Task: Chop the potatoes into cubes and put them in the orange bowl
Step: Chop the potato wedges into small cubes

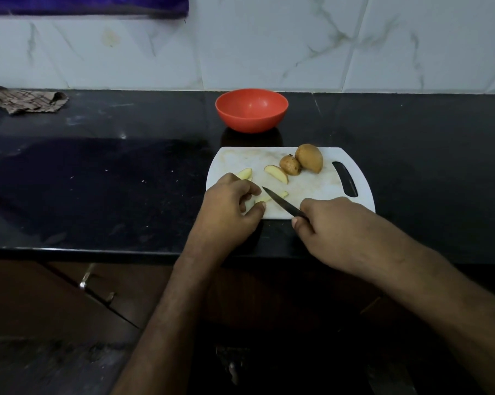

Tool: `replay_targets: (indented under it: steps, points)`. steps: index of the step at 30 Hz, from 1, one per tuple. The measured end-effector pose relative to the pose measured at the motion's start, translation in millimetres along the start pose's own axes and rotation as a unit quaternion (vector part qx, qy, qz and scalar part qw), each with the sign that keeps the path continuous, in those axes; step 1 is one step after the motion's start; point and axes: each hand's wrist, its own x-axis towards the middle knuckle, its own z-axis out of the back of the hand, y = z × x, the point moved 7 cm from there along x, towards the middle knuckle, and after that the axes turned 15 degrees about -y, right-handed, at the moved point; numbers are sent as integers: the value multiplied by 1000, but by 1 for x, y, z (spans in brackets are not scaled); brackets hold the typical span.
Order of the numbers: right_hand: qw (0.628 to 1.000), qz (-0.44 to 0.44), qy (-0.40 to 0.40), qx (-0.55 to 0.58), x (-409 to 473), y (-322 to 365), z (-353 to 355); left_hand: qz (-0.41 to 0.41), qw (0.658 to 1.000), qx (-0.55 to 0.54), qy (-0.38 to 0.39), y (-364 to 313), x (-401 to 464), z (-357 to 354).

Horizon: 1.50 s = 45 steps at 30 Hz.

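Your two bare hands work over a white plastic cutting board, rounded at the corners with a slot handle at its right end, lying on a glossy black stone counter. Two whole brown-skinned potatoes sit touching at the board's far side; beside them lies a pale, smooth wedge. Another wedge shows beyond your left hand, partly hidden by the knuckles. That hand's fingers curl down onto a cut piece, thumb at its near edge; most of the piece is covered. Your right hand is wrapped closed around the handle of a dark, narrow knife, its blade angled across the piece; the handle itself cannot be seen. The orange bowl, smooth plastic and round, stands behind the board near the marble-patterned tile wall. A crumpled checked cloth lies far left, cut off by the frame.
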Motion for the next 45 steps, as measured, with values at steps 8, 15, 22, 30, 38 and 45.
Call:
replay_targets:
  steps: [8, 15, 22, 30, 38, 45]
  points:
    - [999, -9, 19, -30, 12, 5, -11, -7, 1000, -1, -4, -3, 0, -4]
    - [996, 4, 85, -36, -3, -3, -5, 6, 999, 13, -42, 0, 0, 0]
    - [998, -11, 60, 34, -13, -12, 5, 73, 996, -26, -31, 12, -2, 11]
    - [999, -2, 12, 32, 6, 14, -5, 76, 997, -20, -21, 12, -2, 11]
    - [1000, 1, 26, 15, 5, 25, -8, 61, 998, -21, -27, 12, -1, 10]
    - [999, 11, 28, -36, 13, 33, -18, 63, 997, -21, -26, 11, 1, 9]
